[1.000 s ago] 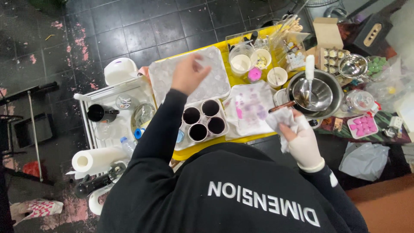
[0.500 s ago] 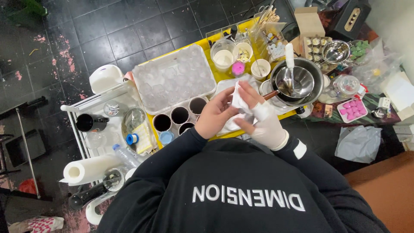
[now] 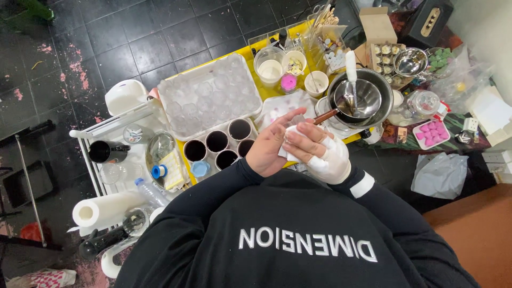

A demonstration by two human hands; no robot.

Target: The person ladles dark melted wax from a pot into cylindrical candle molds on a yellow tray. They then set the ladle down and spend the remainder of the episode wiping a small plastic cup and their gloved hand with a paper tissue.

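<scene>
1. Two hands have closed in together. The biggest shift is the left hand (image 3: pixel 266 154), which a second ago was stretched out over the clear plastic tray (image 3: pixel 208 98) and is now drawn back close to the chest, fingers together and curled against a white cloth (image 3: pixel 288 152)
2. A smaller shift belongs to the right hand (image 3: pixel 320 152), covered in white over palm and wrist. It has come in from beside the pan (image 3: pixel 362 101), and its fingers lie pressed together over the cloth and the left hand
3. The cloth itself has barely changed. It is bunched between the two palms, above the table's near edge, so the work looks like wiping the hands; nothing on the table is being touched
4. The floor (image 3: pixel 133 37) is black tile with pink flecks and scuffs
5. A yellow table (image 3: pixel 265 93) is crowded with tubs, jars and a metal bowl sitting in the pan
6. A white wire rack (image 3: pixel 106 133) stands to the left, with a paper towel roll (image 3: pixel 104 209) at its near end
7. Several dark-filled cups (image 3: pixel 218 144) sit in a mould just beside the tray, nearest the hands
</scene>
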